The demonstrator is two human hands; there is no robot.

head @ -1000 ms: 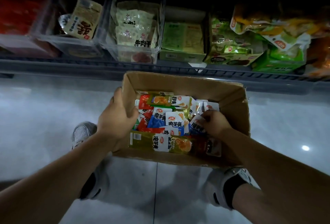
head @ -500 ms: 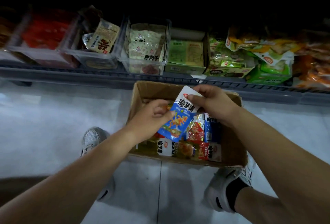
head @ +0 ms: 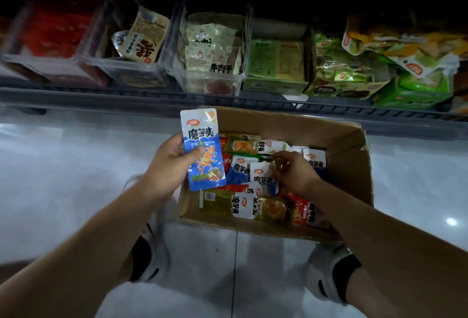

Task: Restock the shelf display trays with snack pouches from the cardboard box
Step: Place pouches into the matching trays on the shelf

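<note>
An open cardboard box (head: 349,163) sits on the floor in front of the shelf, with several snack pouches in blue, red and yellow-green inside it. My left hand (head: 172,163) grips a blue and white pouch (head: 203,150) upright over the box's left edge. My right hand (head: 291,170) is down inside the box, its fingers curled on a white-topped pouch (head: 260,173) among the pile. Clear display trays (head: 210,82) with pouches stand on the low shelf behind the box.
The grey shelf rail (head: 152,101) runs across just behind the box. Green cartons (head: 276,84) and green bags (head: 410,97) fill the shelf's right side, red packs (head: 55,28) the left tray. My two shoes (head: 329,274) stand on the white tiled floor near the box.
The blue pouch passed from my right hand into my left, which now holds it alone at the box's left edge. My right hand went back down into the box's pile.
</note>
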